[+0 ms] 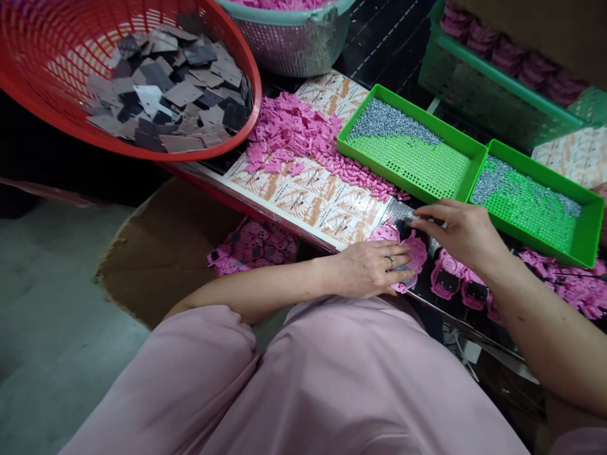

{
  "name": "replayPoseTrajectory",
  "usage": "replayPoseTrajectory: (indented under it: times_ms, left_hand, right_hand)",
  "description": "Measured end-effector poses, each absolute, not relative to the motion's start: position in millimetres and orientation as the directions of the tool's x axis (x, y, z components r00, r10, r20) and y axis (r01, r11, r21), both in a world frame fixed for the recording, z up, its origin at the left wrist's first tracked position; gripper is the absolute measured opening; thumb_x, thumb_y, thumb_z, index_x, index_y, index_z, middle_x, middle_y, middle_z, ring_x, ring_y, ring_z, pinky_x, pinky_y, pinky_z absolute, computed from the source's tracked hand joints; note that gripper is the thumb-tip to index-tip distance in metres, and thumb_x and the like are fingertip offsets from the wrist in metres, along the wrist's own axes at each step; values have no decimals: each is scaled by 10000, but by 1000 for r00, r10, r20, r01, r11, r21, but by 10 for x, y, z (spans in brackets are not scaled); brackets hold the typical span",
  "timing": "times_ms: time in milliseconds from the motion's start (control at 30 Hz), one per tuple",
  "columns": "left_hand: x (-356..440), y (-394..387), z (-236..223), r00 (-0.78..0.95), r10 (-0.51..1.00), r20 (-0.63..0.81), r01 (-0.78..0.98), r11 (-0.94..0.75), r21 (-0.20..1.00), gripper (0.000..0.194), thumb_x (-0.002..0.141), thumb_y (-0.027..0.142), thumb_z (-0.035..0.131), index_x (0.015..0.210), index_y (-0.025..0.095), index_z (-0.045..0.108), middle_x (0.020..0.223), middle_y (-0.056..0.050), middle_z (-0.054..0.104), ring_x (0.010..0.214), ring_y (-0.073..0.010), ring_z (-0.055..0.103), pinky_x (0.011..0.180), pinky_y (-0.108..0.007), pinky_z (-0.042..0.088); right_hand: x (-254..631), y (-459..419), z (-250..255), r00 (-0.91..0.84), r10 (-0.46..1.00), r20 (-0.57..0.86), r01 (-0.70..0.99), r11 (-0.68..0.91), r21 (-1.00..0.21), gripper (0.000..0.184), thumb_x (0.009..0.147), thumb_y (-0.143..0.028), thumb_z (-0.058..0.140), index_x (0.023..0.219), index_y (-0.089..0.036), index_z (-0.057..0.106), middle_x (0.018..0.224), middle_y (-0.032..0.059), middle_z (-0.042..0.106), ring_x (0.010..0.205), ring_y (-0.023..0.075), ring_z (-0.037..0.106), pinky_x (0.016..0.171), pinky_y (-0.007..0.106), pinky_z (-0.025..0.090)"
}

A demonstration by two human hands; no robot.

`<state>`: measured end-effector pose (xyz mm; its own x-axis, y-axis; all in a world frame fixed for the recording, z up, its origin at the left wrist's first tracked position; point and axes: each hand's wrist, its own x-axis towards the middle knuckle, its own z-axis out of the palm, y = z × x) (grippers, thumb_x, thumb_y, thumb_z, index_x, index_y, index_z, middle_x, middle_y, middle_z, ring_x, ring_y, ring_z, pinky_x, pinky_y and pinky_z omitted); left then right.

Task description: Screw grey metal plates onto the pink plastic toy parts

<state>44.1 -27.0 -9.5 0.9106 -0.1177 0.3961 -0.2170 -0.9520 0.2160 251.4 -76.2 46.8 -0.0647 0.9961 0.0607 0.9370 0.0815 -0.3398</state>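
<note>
While a pink plastic casing (416,253) is covered by the outstretched fingers of the left hand (372,268), the right hand (459,229) is held just beside it.
The left hand is unclenched and laid over the casing at the table's near edge; the right hand's thumb and fingertips are brought near each other, but whether anything is pinched cannot be told. Pink housings with dark inserts (446,282) are lined up to the right. Beyond, screws (389,119) are held in two green trays (458,145), flanked by heaped pink parts (294,129); grey plates (183,93) are contained in a red basket (253,82).
</note>
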Motion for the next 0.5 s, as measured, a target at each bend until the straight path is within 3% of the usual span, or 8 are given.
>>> replayPoseTrajectory:
  times_ms: [133,200,367,500]
  left_hand:
    - [462,-257,-94,919,-100,381,-196,-955,222,392,942,381,522,1209,123,647,1231,-141,648,1207,-263,575,1050,-385,457]
    - [469,-252,-92,924,-85,373,-177,-959,220,382,945,379,514,1202,131,650,1213,-138,655,1181,-258,586,1036,-386,463]
    - [465,-252,-63,927,-84,366,-173,-961,218,372,937,369,525,1190,127,650,1183,-147,662,1152,-259,593,1014,-392,471]
    - [462,-256,-31,931,-72,357,-158,-964,216,370,944,363,507,1188,122,647,1202,-149,654,1180,-266,581,1031,-403,463]
  right_hand:
    - [2339,-610,562,-89,996,-30,987,93,131,249,941,-225,461,981,-153,696,955,133,654,761,233,611,484,314,283]
    - [2244,-532,559,-105,990,-96,954,127,271,282,919,-117,400,922,-128,681,935,152,630,779,241,593,467,306,200]
    - [2155,-420,544,-145,979,-146,932,185,313,309,895,-58,355,871,-103,659,924,174,606,800,247,571,470,309,165]
    - [2287,-466,641,-119,989,-84,964,136,231,254,904,-160,423,859,-149,673,928,133,647,758,233,593,470,312,182]
